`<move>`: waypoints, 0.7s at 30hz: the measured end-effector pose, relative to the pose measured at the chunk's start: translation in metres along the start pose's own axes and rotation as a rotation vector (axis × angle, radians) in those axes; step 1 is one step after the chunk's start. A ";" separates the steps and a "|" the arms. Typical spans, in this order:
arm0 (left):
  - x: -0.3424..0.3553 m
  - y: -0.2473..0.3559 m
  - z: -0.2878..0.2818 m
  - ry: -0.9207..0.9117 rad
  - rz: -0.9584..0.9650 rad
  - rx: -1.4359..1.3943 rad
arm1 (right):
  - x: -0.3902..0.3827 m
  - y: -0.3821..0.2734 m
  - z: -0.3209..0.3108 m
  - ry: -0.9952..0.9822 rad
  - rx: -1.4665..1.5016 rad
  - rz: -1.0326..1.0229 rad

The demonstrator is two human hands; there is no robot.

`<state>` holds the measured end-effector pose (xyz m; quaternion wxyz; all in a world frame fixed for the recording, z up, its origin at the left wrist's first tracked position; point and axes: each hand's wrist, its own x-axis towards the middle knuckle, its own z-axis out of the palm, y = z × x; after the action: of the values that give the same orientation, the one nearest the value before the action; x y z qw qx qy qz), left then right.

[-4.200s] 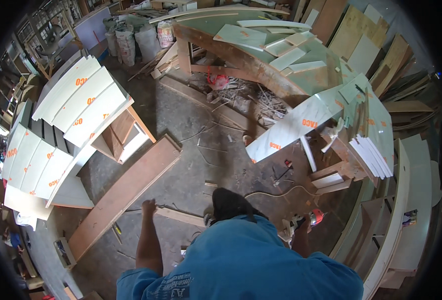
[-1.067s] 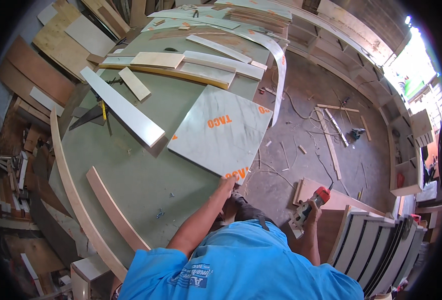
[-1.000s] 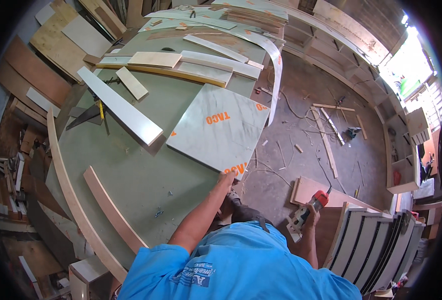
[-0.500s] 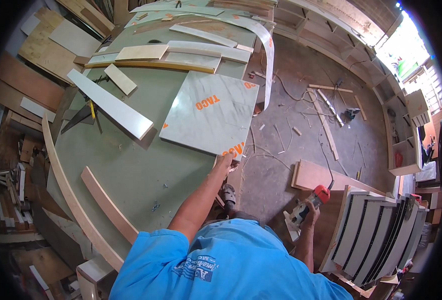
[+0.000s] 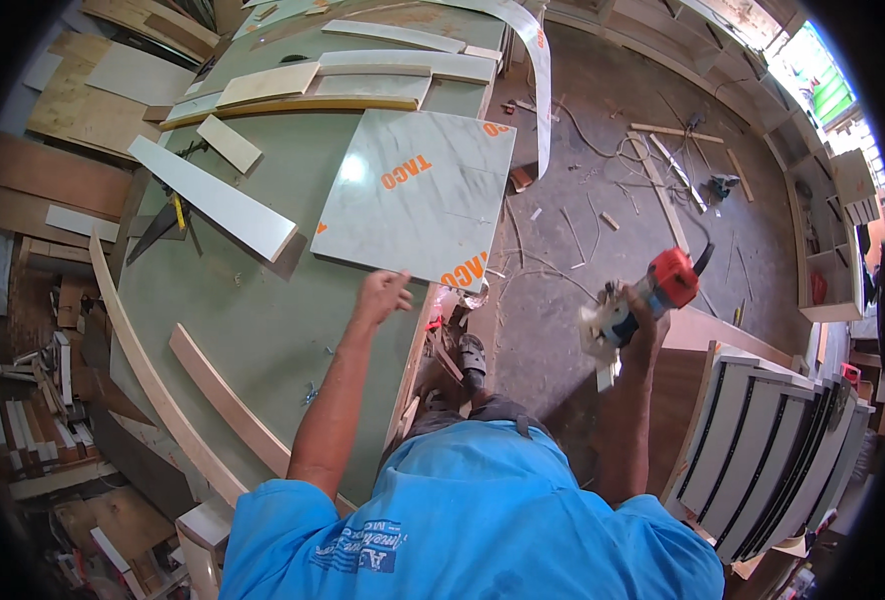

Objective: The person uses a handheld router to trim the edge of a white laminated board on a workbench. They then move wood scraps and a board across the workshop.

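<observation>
On the green worktop [image 5: 253, 310] lies a square white marble-patterned panel [image 5: 403, 225] with orange print, its right corner reaching past the table edge. My left hand [image 5: 381, 296] is at the panel's near edge, holding nothing, fingers loosely apart; whether a fingertip touches the edge I cannot tell. My right hand [image 5: 645, 322] grips a trim router [image 5: 674, 277] with a red motor top and pale base, raised over the floor right of the table. Its black cord rises from the top.
Left of the panel lies a long white board [image 5: 213, 195], with curved wood strips [image 5: 218, 400] nearer me. Several drawer-like white panels [image 5: 763, 440] stand stacked at my right. Cables and wood offcuts litter the concrete floor [image 5: 593, 230]. A curling edge strip [image 5: 543, 110] hangs off the table.
My left hand has let go of the panel's near right corner and shifted left along its edge. My right hand has lifted the router up and forward.
</observation>
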<state>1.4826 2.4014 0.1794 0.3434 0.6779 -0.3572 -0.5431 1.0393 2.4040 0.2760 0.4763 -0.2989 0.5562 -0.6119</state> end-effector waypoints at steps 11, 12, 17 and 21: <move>0.086 0.009 -0.054 0.603 0.584 0.760 | 0.034 -0.003 0.133 -0.009 0.019 -0.333; 0.102 0.006 -0.058 0.617 0.673 0.792 | 0.037 0.003 0.143 -0.012 0.007 -0.342; 0.171 0.001 -0.070 0.713 0.657 1.017 | 0.055 0.042 0.188 -0.039 -0.035 -0.481; 0.183 -0.002 -0.052 0.845 0.525 1.190 | 0.070 0.070 0.208 -0.081 -0.193 -0.589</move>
<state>1.5621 2.2496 0.0973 0.1463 0.7909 -0.5766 0.1439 1.2175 2.2628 0.2386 0.2700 -0.5151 0.4818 -0.6555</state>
